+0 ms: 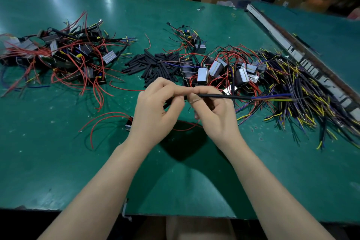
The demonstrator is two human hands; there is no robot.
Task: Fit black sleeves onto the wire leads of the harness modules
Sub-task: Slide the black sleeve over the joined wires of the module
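My left hand [155, 107] and my right hand [212, 111] meet above the green table [58, 161], fingertips together. My right hand pinches a black cable [224, 96] that runs right and ends in blue, brown and yellow leads [276, 97]. My left hand pinches a short black sleeve [168, 105] at the cable's near end, mostly hidden by its fingers. A module [129, 123] with red wires lies beside my left wrist. Loose black sleeves [155, 64] are heaped beyond my hands.
A pile of modules with red wires [64, 54] lies at the left. Another pile of silver-faced modules [224, 72] lies behind my right hand. A bundle of black cables with coloured leads [303, 93] spreads at the right, beside a metal rail [292, 48].
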